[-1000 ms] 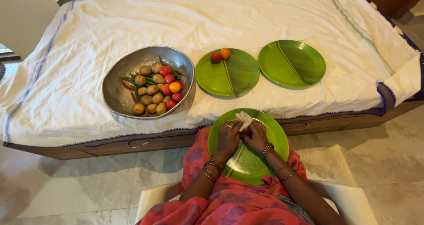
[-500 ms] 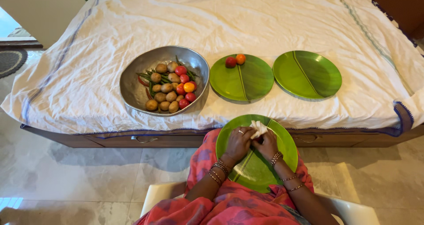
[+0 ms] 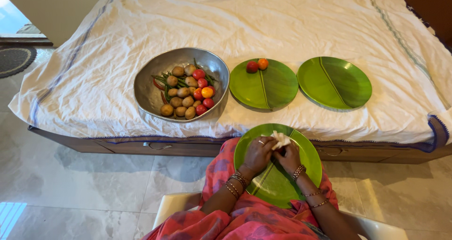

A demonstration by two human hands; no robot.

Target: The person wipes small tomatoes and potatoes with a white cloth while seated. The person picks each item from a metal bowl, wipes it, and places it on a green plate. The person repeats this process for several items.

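Observation:
A green leaf-patterned plate rests on my lap. Over its upper half, my left hand and my right hand are pressed together, both closed around a small crumpled white cloth. Whatever lies under the cloth between my fingers is hidden. On the bed ahead stands a second green plate with a red tomato and an orange tomato at its far rim. To its right lies a third green plate, with nothing on it.
A dented metal bowl at the left holds several small potatoes, red tomatoes, an orange one and green beans. A white sheet covers the bed, whose wooden drawer front faces my knees. I sit on a white seat on a tiled floor.
My hands have stayed together on the cloth over the lap plate, shifting only slightly. The view has drifted, so the bed and dishes sit further right and lower in the frame.

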